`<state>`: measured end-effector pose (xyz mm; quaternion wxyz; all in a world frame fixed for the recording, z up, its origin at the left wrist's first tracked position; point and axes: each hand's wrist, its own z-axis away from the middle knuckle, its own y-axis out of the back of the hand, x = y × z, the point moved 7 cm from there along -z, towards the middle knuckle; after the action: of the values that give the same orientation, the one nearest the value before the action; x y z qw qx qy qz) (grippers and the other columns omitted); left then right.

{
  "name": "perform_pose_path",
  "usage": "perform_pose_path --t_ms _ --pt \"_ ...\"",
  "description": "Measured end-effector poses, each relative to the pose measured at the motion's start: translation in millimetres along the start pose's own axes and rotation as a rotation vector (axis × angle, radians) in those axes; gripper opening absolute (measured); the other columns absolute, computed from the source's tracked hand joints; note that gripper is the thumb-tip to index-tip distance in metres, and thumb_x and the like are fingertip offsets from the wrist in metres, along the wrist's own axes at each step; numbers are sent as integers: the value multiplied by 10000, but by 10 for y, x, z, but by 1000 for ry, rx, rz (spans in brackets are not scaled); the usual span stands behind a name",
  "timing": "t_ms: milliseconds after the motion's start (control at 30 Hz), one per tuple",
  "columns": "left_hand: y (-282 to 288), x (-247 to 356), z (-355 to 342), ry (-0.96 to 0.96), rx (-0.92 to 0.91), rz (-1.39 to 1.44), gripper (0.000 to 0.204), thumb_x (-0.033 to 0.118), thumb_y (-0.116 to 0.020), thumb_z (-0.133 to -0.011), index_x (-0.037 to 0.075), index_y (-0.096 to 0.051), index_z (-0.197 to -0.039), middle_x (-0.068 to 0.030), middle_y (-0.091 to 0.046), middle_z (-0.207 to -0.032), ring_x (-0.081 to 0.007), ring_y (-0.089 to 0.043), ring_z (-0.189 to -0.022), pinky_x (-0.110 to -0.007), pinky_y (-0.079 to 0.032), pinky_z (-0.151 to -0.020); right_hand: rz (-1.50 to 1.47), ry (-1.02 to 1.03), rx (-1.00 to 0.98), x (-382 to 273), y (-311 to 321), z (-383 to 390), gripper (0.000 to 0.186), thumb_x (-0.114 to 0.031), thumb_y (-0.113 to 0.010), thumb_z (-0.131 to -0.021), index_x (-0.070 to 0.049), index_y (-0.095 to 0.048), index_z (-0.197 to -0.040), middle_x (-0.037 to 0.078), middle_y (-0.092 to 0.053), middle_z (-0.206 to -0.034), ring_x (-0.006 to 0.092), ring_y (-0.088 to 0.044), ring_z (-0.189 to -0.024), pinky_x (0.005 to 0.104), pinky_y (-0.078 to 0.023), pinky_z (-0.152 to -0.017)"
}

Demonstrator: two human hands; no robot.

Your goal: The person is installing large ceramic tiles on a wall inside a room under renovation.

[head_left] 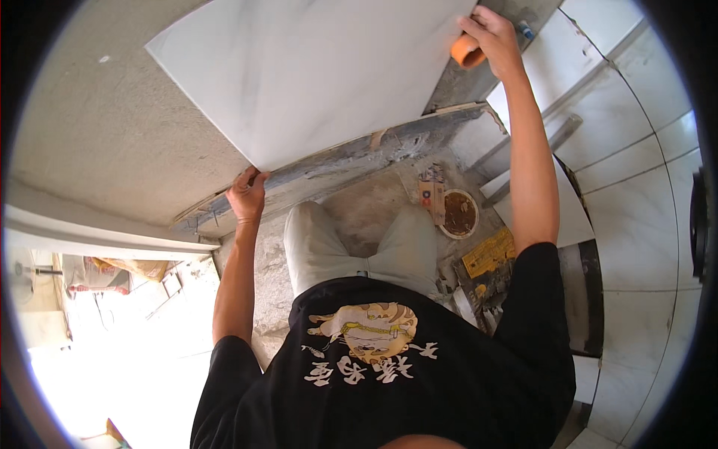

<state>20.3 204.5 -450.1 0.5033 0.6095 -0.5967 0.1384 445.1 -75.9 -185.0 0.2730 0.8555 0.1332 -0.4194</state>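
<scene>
A large white marbled tile [307, 75] stands against the grey cement wall at the top. My left hand [247, 194] is closed on its lower left corner, fingertips at the edge. My right hand [491, 43] grips the tile's upper right edge, just beside a short orange pipe [465, 54]; whether it also touches the pipe I cannot tell. The tile's lower edge lies along a narrow grey ledge [404, 136].
Below are my bent knees, a bucket of brown material [460, 214], a small carton [431, 196] and a yellow item [485, 253]. A tiled wall [628, 224] rises on the right. At lower left is a bright area with sacks [142, 269].
</scene>
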Motion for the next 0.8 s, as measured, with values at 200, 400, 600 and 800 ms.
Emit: perform_pose_path --t_ms 200,400,600,800 --pt "40 0 15 -22 45 30 177 57 -744 -731 67 -740 -907 -98 -701 -735 -166 -677 -652 -283 -516 -650 -81 57 -84 158 5 -61 229 -137 -648 -941 20 -632 -1107 28 -680 -998 82 -618 -902 240 -488 -809" --pt "39 48 -1 -89 27 -106 94 108 -732 -766 114 -738 -859 -70 -701 -737 -215 -666 -644 -321 -509 -633 -10 3 32 -73 -68 -1 67 -41 -645 -882 6 -609 -851 15 -608 -750 103 -566 -683 274 -460 -598" --pt "0 16 -38 -98 -4 -104 104 105 -727 -784 112 -729 -887 -61 -717 -774 -193 -684 -675 -314 -517 -646 10 52 51 -109 -13 16 137 -53 -664 -885 5 -569 -806 -3 -569 -727 87 -510 -671 280 -436 -587" --pt "28 87 -3 -101 19 -116 97 74 -716 -786 89 -728 -881 -79 -710 -756 -177 -671 -648 -301 -514 -631 78 23 38 -191 -3 95 121 -69 -666 -889 11 -589 -840 15 -603 -764 102 -542 -697 284 -458 -612"
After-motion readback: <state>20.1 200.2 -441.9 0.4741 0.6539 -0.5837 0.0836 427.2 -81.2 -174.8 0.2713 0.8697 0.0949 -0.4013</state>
